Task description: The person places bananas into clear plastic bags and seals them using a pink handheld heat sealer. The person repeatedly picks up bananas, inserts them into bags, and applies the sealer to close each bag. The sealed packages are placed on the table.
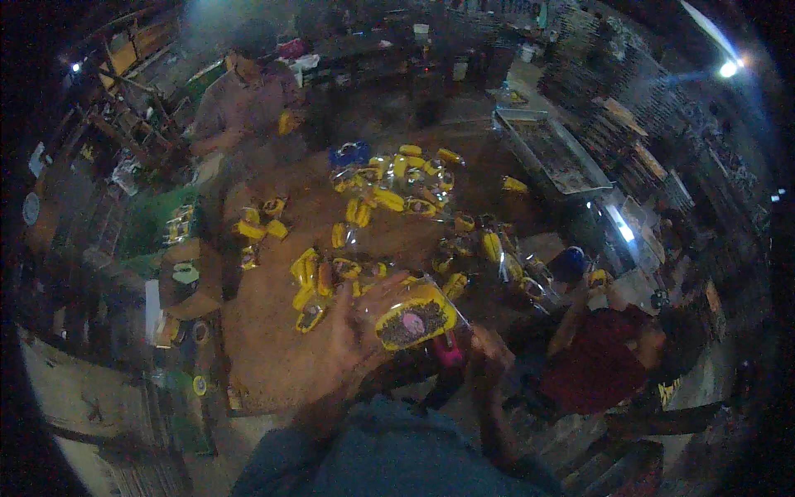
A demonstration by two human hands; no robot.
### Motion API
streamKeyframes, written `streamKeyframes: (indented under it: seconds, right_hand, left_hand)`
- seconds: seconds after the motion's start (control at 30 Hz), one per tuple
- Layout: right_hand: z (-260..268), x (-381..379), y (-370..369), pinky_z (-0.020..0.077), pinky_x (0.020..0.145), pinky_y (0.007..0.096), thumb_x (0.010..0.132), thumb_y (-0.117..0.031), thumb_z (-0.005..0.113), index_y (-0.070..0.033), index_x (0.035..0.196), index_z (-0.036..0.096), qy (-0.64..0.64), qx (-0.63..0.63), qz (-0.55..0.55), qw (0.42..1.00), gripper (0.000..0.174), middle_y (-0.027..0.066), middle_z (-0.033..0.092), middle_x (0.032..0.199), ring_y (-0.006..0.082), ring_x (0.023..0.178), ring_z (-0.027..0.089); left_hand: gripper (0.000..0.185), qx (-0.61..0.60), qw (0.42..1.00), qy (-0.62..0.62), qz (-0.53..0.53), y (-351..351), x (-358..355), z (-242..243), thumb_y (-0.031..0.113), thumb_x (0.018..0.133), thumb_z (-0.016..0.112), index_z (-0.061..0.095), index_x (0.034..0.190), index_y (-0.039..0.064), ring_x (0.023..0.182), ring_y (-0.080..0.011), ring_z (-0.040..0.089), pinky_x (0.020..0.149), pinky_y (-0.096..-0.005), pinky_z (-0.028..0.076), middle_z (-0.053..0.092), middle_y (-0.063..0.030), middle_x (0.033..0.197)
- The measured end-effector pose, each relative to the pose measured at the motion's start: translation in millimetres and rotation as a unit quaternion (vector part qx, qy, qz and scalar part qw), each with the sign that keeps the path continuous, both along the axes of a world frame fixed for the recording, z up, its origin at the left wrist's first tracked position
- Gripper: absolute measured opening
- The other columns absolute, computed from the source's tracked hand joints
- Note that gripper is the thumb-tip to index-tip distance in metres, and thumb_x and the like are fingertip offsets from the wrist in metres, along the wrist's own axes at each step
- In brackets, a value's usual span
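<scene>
Close before me, my left hand (354, 329) holds a yellow-edged oval item (416, 317) in clear plastic wrap, with a dark speckled face and a pink round label. On its right side, the fingers of my right hand (487, 348) pinch at the edge of the wrap. A bright pink object (447, 349) shows just below the item, near my right hand; what it is I cannot tell. Beyond my hands, several similar yellow wrapped items (307, 270) lie on the brown table (267, 354), with a larger pile of them (388, 199) farther back.
A person (248, 105) stands at the far left holding a yellow item. Another person in a dark red top (596, 366) sits at the right, also with one. A long metal tray (553, 149) lies at the back right, and a blue object (349, 154) sits behind the pile.
</scene>
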State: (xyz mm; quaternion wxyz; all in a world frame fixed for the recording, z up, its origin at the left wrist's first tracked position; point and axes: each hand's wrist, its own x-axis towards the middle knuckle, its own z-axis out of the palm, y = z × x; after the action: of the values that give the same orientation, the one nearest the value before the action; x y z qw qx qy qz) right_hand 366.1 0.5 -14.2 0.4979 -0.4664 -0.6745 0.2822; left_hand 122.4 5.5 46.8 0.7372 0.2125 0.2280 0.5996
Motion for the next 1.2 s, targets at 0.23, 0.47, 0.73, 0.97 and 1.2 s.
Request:
streamKeyframes:
  seconds: [0.23,0.47,0.73,0.97,1.2]
  right_hand:
    - [-15,-4,25,0.0547,0.068,0.0350,0.102,-0.024,0.063,-0.006,0.111,0.072,-0.049,0.079,-0.010,0.996,0.022,0.0106,0.072,0.088,0.0196,0.080,0.071]
    - [-56,-23,18,0.0568,0.088,0.0365,0.097,-0.010,0.072,-0.006,0.110,0.071,0.450,-0.314,0.105,0.829,0.014,0.0102,0.071,0.111,0.0220,0.101,0.068]
    - [-30,-45,19,0.0527,0.085,0.0334,0.096,-0.009,0.069,-0.003,0.106,0.072,0.436,-0.240,0.096,0.862,0.011,0.0095,0.070,0.107,0.0202,0.100,0.065]
    - [0,-41,45,0.0489,0.079,0.0283,0.094,-0.011,0.068,0.001,0.107,0.072,0.195,-0.120,0.158,0.961,0.018,0.0098,0.068,0.097,0.0157,0.095,0.064]
    - [8,-17,79,0.0484,0.097,0.0349,0.090,-0.001,0.065,0.003,0.123,0.067,0.089,-0.051,0.125,0.987,0.033,0.0146,0.068,0.114,0.0205,0.107,0.064]
  left_hand:
    - [0.071,-0.027,0.948,0.316,0.024,-8,-18,-23,0.017,0.086,0.082,0.049,0.148,0.003,0.119,-0.0255,0.063,0.107,-0.0414,0.049,0.059,-0.0128,0.141]
    - [0.063,-0.107,0.928,0.357,0.015,-14,-33,-25,0.005,0.088,0.078,0.052,0.145,0.002,0.118,-0.0259,0.063,0.099,-0.0393,0.053,0.062,-0.0111,0.136]
    - [0.051,0.097,0.787,0.459,0.401,-9,-34,8,0.005,0.093,0.070,0.058,0.143,0.005,0.138,-0.0275,0.048,0.112,-0.0454,0.045,0.048,-0.0178,0.152]
    - [0.048,0.386,0.253,0.852,0.247,0,-47,114,0.014,0.088,0.069,0.065,0.135,0.012,0.135,-0.0325,0.051,0.116,-0.0527,0.035,0.060,-0.0109,0.136]
    - [0.031,0.341,0.418,0.841,0.041,13,-54,110,0.007,0.086,0.066,0.068,0.117,0.007,0.104,-0.0371,0.067,0.090,-0.0502,0.053,0.069,-0.0166,0.110]
